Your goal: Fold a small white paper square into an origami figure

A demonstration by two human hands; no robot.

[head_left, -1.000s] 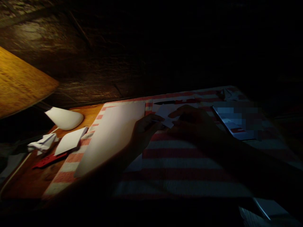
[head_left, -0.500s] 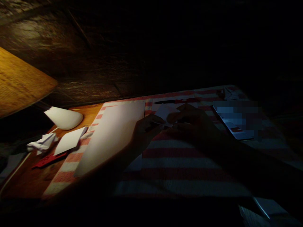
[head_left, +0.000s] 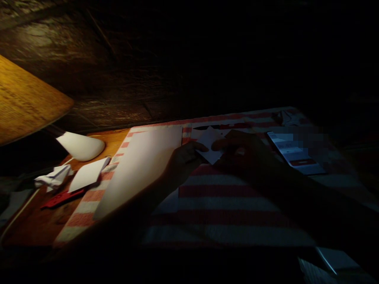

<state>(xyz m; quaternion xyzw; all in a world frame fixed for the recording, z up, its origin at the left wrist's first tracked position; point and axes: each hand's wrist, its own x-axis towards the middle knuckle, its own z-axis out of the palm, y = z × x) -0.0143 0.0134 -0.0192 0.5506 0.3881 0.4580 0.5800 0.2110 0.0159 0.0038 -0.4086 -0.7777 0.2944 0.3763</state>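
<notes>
Between my hands is a small folded piece of white paper (head_left: pixel 211 142), its shape a diamond with one corner towards me. My left hand (head_left: pixel 186 156) pinches its left corner, thumb on top. My right hand (head_left: pixel 239 148) grips the right side with thumb and fingers; most of its fingers are lost in shadow. Just left of my left hand lies a large white sheet (head_left: pixel 142 161) on the striped red and white cloth (head_left: pixel 219 191). A knife (head_left: pixel 227 126) with a dark blade and red handle lies beyond the folded paper.
A lamp with a white base (head_left: pixel 83 146) and a tan shade (head_left: pixel 26 102) stands at left. Near it are crumpled paper (head_left: pixel 55 177), a white pad (head_left: pixel 89 175) and a red object (head_left: pixel 63 198). A lit screen (head_left: pixel 291 152) lies at right. A dark wall rises behind.
The paper has tilted up and shows more of its diamond face, its near corner now clear of my fingers. My fingers have shifted out to its left and right sides.
</notes>
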